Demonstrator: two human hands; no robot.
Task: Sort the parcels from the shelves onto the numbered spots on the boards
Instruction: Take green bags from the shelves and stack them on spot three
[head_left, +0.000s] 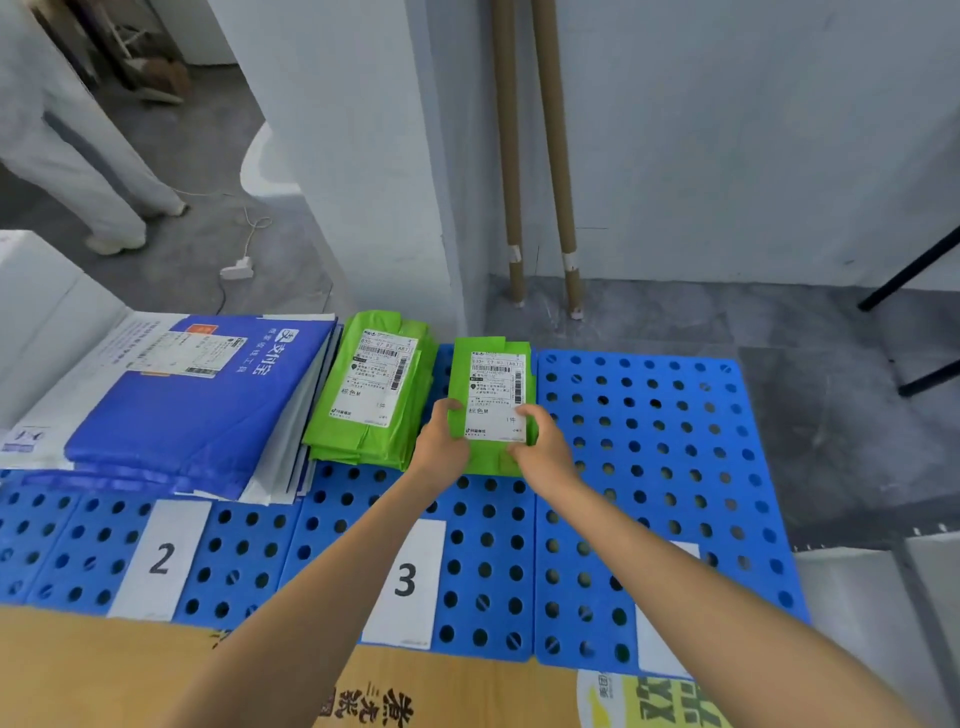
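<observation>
At far end of the board marked 3: green parcel (493, 405), white shipping label up, held by both hands.
- L hand (441, 441): fingers curled on parcel's near-left corner, thumb on top.
- R hand (540, 447): pinches near-right corner, thumb on the label.
- Can't tell if parcel rests on board or sits just above it.
- Just left, approx. touching: stack of green parcels (374, 395), same label type.
- Further left, behind number card 2 (161, 558): stack of blue mailers (197, 405), w/ white mailers beneath.
- Blue perforated boards (649, 467) side by side; number card 3 (405, 582) betw. the forearms.
- Near edge: cardboard box (104, 675), printed text.
- Background: two cardboard tubes (556, 156) upright against wall; power strip (236, 270) on floor; another person's legs (78, 171), white trousers.
</observation>
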